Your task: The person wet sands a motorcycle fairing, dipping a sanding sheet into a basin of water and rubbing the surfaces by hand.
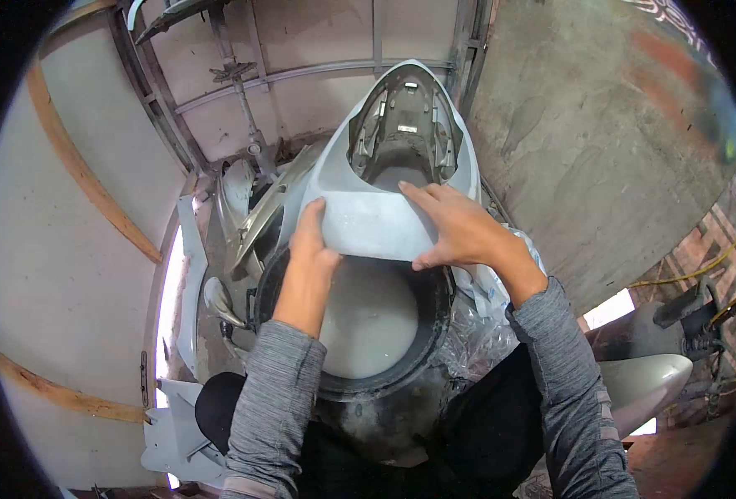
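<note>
A pale grey plastic body panel (372,223), which looks like a motor scooter fairing, is held above a black tub (440,328). Its upper part has a large oval opening with clips and ribs along the inside. My left hand (308,254) grips the panel's left lower side; some of its fingers are hidden behind the panel. My right hand (463,226) clasps the right side, fingers over the front face and thumb at the bottom edge. Cloudy whitish water (368,320) fills the tub directly below the panel.
More grey panels (260,220) lean by the wall behind the tub's left side. Crumpled clear plastic (472,337) lies at the tub's right. A large grey board (601,141) stands at the right, near a silver rounded part (651,387). White panels (180,437) lie lower left.
</note>
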Demonstrator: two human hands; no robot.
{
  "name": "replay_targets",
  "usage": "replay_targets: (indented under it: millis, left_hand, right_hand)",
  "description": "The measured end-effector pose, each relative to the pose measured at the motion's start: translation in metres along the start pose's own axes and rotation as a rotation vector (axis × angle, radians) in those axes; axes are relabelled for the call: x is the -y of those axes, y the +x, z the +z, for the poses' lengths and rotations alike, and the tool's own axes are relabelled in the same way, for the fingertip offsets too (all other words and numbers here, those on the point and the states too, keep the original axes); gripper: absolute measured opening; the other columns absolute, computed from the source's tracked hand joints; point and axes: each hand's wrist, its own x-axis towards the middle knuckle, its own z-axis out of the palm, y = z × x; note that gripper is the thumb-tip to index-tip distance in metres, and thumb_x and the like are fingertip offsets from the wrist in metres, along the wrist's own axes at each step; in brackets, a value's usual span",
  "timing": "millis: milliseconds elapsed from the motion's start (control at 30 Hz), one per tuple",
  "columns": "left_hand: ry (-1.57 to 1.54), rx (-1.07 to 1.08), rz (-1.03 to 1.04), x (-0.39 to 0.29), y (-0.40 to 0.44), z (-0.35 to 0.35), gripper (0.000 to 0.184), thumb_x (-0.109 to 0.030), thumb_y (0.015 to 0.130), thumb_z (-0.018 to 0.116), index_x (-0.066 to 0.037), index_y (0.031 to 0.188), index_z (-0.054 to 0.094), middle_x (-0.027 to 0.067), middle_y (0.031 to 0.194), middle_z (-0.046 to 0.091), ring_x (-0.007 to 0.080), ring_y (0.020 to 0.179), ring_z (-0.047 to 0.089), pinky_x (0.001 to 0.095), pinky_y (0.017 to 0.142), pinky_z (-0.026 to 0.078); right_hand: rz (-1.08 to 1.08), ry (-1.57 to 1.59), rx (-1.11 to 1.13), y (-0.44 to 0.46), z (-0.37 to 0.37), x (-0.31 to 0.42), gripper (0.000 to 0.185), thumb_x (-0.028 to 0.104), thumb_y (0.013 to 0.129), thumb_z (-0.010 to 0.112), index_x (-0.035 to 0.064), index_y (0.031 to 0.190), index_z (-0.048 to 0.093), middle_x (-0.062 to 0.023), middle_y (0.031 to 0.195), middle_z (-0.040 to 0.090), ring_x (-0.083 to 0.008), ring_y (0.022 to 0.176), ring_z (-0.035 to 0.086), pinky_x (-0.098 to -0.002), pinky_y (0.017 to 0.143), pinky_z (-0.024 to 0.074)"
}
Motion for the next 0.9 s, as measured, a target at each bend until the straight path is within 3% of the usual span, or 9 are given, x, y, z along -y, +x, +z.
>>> replay_targets:
  millis: [33, 133, 233, 333, 433, 667, 767, 833, 900]
  left_hand:
    - [0.002, 0.005, 0.003, 0.01, -0.002, -0.002, 0.05, -0.022, 0.09, 0.07, 0.0, 0.133, 0.055, 0.0163, 0.131, 0.062, 0.0351, 0.12, 0.061, 0.0567, 0.103, 0.048]
    - [0.149, 0.072, 0.072, 0.04, -0.022, -0.011, 0.064, -0.044, 0.092, 0.066, -0.008, 0.142, 0.049, 0.012, 0.14, 0.057, 0.0354, 0.13, 0.053, 0.0655, 0.108, 0.035]
    - [0.289, -0.125, -0.059, 0.074, -0.049, -0.033, 0.083, -0.057, 0.088, 0.069, -0.009, 0.15, 0.042, 0.0099, 0.153, 0.045, 0.0385, 0.141, 0.04, 0.0745, 0.109, 0.02]
    - [0.265, -0.168, -0.121, 0.115, -0.053, -0.055, 0.114, -0.059, 0.079, 0.077, -0.005, 0.159, 0.016, 0.0141, 0.162, 0.028, 0.0441, 0.145, 0.031, 0.0788, 0.108, 0.008]
    - [0.358, -0.295, -0.118, 0.133, -0.056, -0.068, 0.154, -0.045, 0.068, 0.091, -0.004, 0.148, -0.035, 0.0279, 0.16, 0.017, 0.0492, 0.141, 0.034, 0.0778, 0.109, 0.014]
    - [0.384, -0.22, -0.17, 0.141, 0.0, -0.12, 0.137, -0.036, 0.078, 0.083, -0.008, 0.15, -0.03, 0.0272, 0.154, 0.027, 0.0459, 0.137, 0.042, 0.0755, 0.104, 0.032]
    - [0.284, -0.136, -0.162, 0.144, 0.003, -0.142, 0.121, -0.038, 0.083, 0.077, -0.009, 0.154, -0.016, 0.0242, 0.153, 0.029, 0.0428, 0.136, 0.043, 0.0711, 0.103, 0.039]
    - [0.294, -0.006, -0.221, 0.148, 0.005, -0.154, 0.102, -0.04, 0.087, 0.073, -0.009, 0.156, 0.004, 0.0214, 0.153, 0.033, 0.041, 0.135, 0.045, 0.0676, 0.101, 0.044]
    - [0.27, 0.04, -0.233, 0.153, 0.008, -0.157, 0.096, -0.042, 0.088, 0.072, -0.01, 0.155, 0.012, 0.0204, 0.152, 0.034, 0.0409, 0.136, 0.044, 0.0679, 0.101, 0.044]
  right_hand:
    - [-0.023, -0.002, 0.016, -0.006, 0.0, -0.003, 0.113, 0.033, 0.057, 0.091, 0.0032, 0.151, 0.037, -0.0238, 0.131, 0.054, -0.042, 0.121, 0.052, -0.0431, 0.105, 0.0429]
    - [-0.064, 0.006, 0.013, -0.026, 0.012, -0.005, 0.106, 0.028, 0.054, 0.092, 0.0028, 0.145, 0.043, -0.0227, 0.13, 0.055, -0.0417, 0.121, 0.053, -0.0435, 0.104, 0.0441]
    - [0.034, -0.108, 0.156, -0.051, 0.047, -0.002, 0.097, 0.022, 0.052, 0.092, 0.0039, 0.136, 0.048, -0.0202, 0.123, 0.056, -0.04, 0.116, 0.055, -0.0449, 0.099, 0.0467]
    - [-0.013, -0.211, 0.153, -0.083, 0.104, -0.024, 0.086, 0.013, 0.052, 0.091, 0.0057, 0.128, 0.051, -0.0163, 0.11, 0.056, -0.0363, 0.105, 0.057, -0.0435, 0.091, 0.0494]
    - [-0.003, -0.188, 0.119, -0.097, 0.132, -0.036, 0.082, 0.01, 0.054, 0.088, 0.0039, 0.127, 0.054, -0.0158, 0.112, 0.056, -0.0363, 0.106, 0.057, -0.0435, 0.092, 0.0492]
    - [0.077, 0.034, 0.032, -0.102, 0.15, -0.036, 0.069, 0.016, 0.068, 0.08, -0.0022, 0.131, 0.056, -0.02, 0.127, 0.058, -0.0389, 0.12, 0.053, -0.0434, 0.104, 0.0457]
    - [0.035, -0.026, 0.023, -0.095, 0.165, -0.03, 0.061, 0.032, 0.081, 0.075, -0.0057, 0.126, 0.058, -0.024, 0.13, 0.06, -0.0409, 0.127, 0.051, -0.045, 0.107, 0.0434]
    - [0.053, -0.021, 0.047, -0.087, 0.174, -0.039, 0.062, 0.034, 0.081, 0.074, -0.0059, 0.125, 0.058, -0.0248, 0.129, 0.06, -0.0409, 0.127, 0.052, -0.0455, 0.106, 0.044]
    - [0.092, -0.004, 0.085, -0.083, 0.176, -0.044, 0.062, 0.034, 0.081, 0.074, -0.0074, 0.124, 0.058, -0.0276, 0.128, 0.06, -0.0428, 0.126, 0.053, -0.0467, 0.106, 0.0441]
